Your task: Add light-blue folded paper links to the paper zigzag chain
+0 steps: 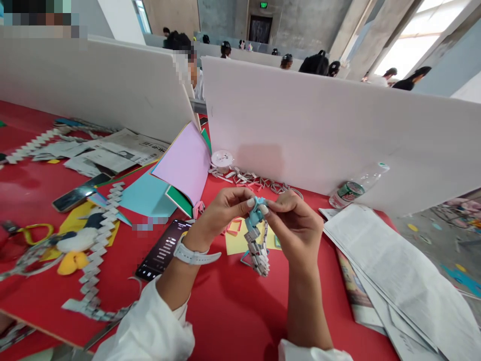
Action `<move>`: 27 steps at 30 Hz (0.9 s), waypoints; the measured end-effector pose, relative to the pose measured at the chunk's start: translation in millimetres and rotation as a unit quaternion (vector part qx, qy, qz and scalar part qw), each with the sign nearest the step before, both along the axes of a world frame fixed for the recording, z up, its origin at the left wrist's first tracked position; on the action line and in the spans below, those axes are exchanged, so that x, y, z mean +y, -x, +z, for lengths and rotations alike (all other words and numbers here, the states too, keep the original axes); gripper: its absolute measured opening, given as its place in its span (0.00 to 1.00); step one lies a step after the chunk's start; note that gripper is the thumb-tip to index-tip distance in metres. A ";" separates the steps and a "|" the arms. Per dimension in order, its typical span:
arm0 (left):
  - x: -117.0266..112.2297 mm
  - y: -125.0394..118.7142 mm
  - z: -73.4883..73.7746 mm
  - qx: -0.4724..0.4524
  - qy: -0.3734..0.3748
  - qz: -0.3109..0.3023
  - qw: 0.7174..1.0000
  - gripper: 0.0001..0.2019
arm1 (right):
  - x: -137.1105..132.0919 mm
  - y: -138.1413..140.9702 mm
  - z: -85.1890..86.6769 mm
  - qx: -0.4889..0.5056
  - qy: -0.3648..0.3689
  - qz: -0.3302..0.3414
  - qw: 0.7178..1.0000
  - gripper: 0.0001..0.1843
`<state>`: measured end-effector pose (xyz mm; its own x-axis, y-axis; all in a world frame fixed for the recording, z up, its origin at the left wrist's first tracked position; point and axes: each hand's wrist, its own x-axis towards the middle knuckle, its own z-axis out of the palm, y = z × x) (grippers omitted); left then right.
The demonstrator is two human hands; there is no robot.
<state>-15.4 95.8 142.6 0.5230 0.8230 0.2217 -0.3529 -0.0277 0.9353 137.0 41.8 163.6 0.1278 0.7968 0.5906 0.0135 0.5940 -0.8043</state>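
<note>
Above the red table, my left hand [233, 206] pinches the light-blue top end of a folded paper chain [256, 244]. My right hand [295, 220] grips the same blue end from the other side, thumb and fingers pressed together. Below the blue links, the chain turns to grey newsprint links and hangs down between my wrists. Behind it lies a yellow paper sheet [235, 244] with small pink folded strips [235, 227] near its top edge. My fingertips partly hide the topmost blue link.
A lit phone [163, 250] lies left of my forearm, near a long newsprint chain [93, 271]. Newspapers [398, 271] are stacked at right, with a plastic bottle [349, 193] behind them. White partitions [319, 120] edge the red table [240, 321]. Yellow-handled scissors [37, 233] lie far left.
</note>
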 end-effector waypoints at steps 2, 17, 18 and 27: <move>0.8 -1.2 -1.4 -0.005 0.001 -0.007 1.000 0.13 | -0.7 -0.1 0.9 -0.023 -0.018 -0.005 1.000 0.08; 2.0 -13.5 -8.6 -0.010 0.028 0.021 0.999 0.13 | 1.3 -0.6 3.7 0.003 0.027 -0.015 1.000 0.10; 1.6 -14.2 -8.1 -0.013 0.027 0.026 0.999 0.13 | 2.2 -1.7 3.9 0.009 0.039 -0.011 0.999 0.10; -1.2 -20.9 -4.4 -0.037 0.029 0.058 0.997 0.14 | 15.4 -8.0 -4.4 0.117 0.123 0.023 0.985 0.09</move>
<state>5.5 94.6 138.2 0.4080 0.8891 0.2074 -0.4190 -0.0195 0.9078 145.0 57.2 159.2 0.1979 0.9200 0.3382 -0.2129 0.3771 -0.9014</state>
